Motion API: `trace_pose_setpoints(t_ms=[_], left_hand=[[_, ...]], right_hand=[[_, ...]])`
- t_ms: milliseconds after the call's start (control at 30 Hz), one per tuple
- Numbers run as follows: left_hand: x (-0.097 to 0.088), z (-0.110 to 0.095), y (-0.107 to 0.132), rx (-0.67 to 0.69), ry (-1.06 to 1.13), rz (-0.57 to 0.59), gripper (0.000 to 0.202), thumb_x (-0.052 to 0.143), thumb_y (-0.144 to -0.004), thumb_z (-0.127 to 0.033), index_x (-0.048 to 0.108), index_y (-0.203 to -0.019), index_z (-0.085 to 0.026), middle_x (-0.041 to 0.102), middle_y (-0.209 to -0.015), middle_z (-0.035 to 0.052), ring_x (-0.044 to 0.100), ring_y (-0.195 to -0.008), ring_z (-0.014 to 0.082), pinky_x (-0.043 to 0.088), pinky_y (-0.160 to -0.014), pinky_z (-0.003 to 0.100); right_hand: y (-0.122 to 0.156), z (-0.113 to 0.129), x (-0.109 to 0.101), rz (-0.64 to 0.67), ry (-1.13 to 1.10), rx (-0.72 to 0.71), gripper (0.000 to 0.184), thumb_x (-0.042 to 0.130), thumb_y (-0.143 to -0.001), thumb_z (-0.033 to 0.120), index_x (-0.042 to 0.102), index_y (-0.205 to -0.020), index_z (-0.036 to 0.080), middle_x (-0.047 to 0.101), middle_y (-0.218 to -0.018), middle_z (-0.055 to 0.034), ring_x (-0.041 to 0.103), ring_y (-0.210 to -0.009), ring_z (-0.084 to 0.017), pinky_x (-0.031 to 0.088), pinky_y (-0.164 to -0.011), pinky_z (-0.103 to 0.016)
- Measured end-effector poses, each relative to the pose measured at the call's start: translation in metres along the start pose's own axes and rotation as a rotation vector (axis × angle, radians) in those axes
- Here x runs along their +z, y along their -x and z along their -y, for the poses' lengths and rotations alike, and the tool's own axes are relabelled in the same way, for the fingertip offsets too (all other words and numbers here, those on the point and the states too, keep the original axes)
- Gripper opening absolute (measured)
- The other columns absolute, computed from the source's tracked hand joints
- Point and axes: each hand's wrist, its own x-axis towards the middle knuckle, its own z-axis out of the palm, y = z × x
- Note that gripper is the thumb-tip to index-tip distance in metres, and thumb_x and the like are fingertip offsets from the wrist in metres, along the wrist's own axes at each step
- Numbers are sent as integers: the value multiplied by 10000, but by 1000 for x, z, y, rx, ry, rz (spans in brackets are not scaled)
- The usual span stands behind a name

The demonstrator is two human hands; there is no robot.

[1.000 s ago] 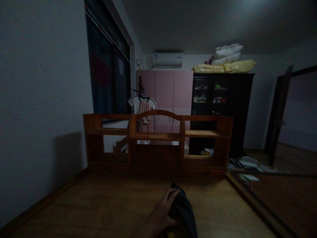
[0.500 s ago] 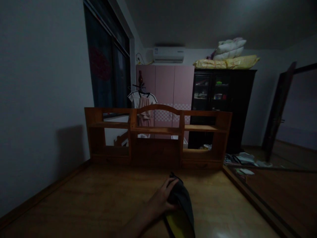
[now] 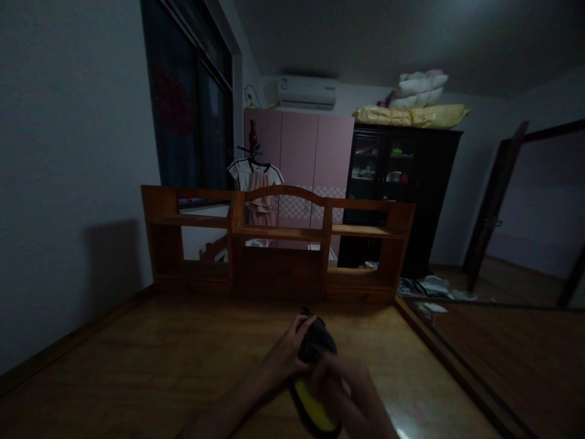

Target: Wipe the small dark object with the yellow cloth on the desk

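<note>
A dark, shoe-like item (image 3: 317, 341) with a yellow inner face (image 3: 313, 405) is in front of me, low in the head view, above the wooden board. My left hand (image 3: 292, 347) grips its dark far part, fingers over the top and thumb on the near side. Across the item's right side lies my right hand (image 3: 350, 390), its fingers curled but smeared by motion. The right hand covers part of the dark edge, so its exact hold is hidden. The item's exact kind is hard to make out in the dim light.
A wooden shelf headboard (image 3: 278, 274) stands at the far end of the wooden board (image 3: 183, 353). A raised wooden rail (image 3: 439, 353) runs along the right, and a wall (image 3: 68, 183) is at the left. Beyond stand a pink wardrobe (image 3: 299, 146) and a dark cabinet (image 3: 425, 195).
My right hand has come into view from below and reached the item's right side. My left hand keeps its grip. The view has shifted slightly.
</note>
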Motion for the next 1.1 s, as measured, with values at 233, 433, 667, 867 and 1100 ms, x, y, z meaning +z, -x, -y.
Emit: trace_pose_setpoints(t_ms=[233, 433, 667, 867, 1100], left_hand=[[7, 11, -2, -9, 2, -97, 981, 845, -444, -266, 376, -1304, -234, 371, -1257, 78, 461, -1158, 272, 426, -1009, 390], [6, 16, -4, -29, 13, -106, 951, 857, -413, -295, 395, -1240, -220, 388, -1273, 92, 457, -1174, 294, 425, -1008, 413], [0, 5, -1, -74, 100, -28, 874, 839, -502, -281, 371, -1240, -252, 546, -1170, 43, 562, -1045, 236, 479, -904, 335], [5, 12, 0, 5, -3, -50, 1075, 843, -503, -292, 241, -1392, -230, 422, -1350, 98, 423, -1243, 281, 353, -1068, 405], [1, 5, 1, 72, -39, -23, 961, 844, -525, -324, 345, -1342, -235, 450, -1294, 77, 439, -1207, 260, 374, -1056, 383]], right_hand=[[-67, -112, -31, -191, 519, -42, 137, 461, -832, 203, 582, -773, 182, 608, -720, -34, 569, -660, -166, 366, -619, -254], [-56, -132, -2, -174, 382, 6, 268, 494, -869, 317, 564, -1111, 226, 671, -933, -59, 624, -832, -209, 427, -708, -273], [-56, -134, -6, -127, 230, 127, 243, 523, -840, 275, 624, -1057, 235, 706, -822, -54, 645, -715, -206, 455, -621, -252], [-54, -131, -7, -110, 216, 133, 284, 494, -858, 271, 615, -1113, 239, 714, -876, -55, 651, -757, -207, 456, -637, -248], [-53, -140, -6, -73, 270, 134, 242, 507, -836, 252, 647, -1024, 193, 705, -842, -56, 638, -742, -196, 433, -650, -246]])
